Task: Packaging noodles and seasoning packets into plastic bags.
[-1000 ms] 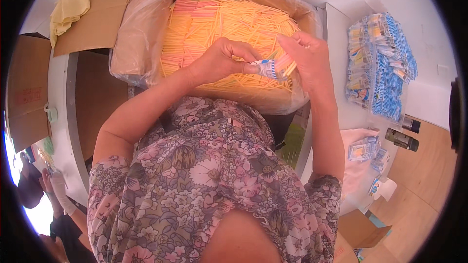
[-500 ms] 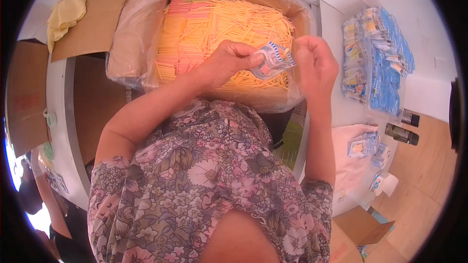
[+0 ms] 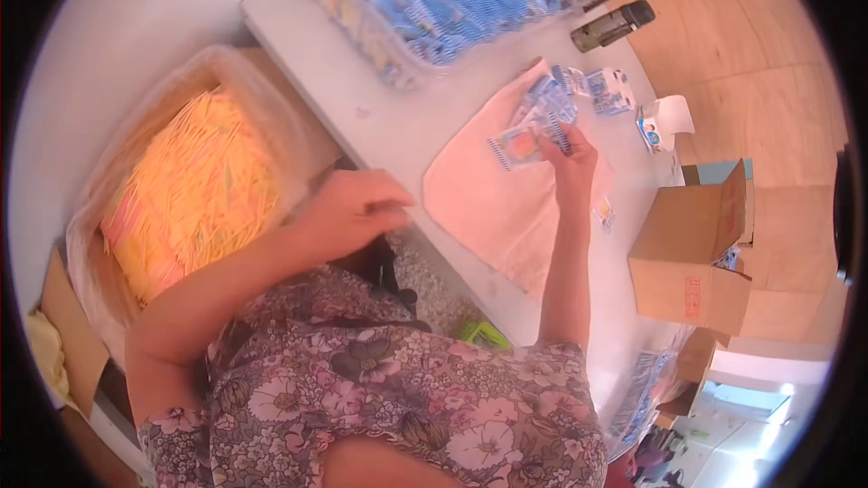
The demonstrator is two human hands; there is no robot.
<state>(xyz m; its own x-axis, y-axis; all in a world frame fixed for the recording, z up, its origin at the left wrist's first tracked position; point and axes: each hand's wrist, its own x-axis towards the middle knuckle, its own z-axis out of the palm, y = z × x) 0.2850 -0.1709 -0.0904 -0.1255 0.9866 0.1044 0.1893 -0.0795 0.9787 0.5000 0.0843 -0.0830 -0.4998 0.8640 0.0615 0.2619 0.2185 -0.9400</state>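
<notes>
My right hand (image 3: 571, 163) pinches the edge of a small clear packet (image 3: 520, 146) with blue-striped ends and an orange patch. This packet is over a pink cloth (image 3: 488, 203) on the table, next to more blue-and-white packets (image 3: 549, 99). My left hand (image 3: 353, 208) hovers between the carton and the table edge. Its fingers are loosely bent, slightly apart, and nothing shows in them. Left of it stands a plastic-lined carton (image 3: 86, 217), filled with thin yellow and pink sticks (image 3: 194, 190).
A clear plastic bin (image 3: 398, 68) of blue packets stands at the table's far side. Two dark cylindrical objects (image 3: 613, 25) lie beside it. An open cardboard box (image 3: 674, 253) is on the right. The white table edge (image 3: 334, 131) runs near my left hand.
My view has turned right, from the carton to the table. A packet was in my left hand; now that hand looks unladen. My right hand has moved to the cloth and grips a packet.
</notes>
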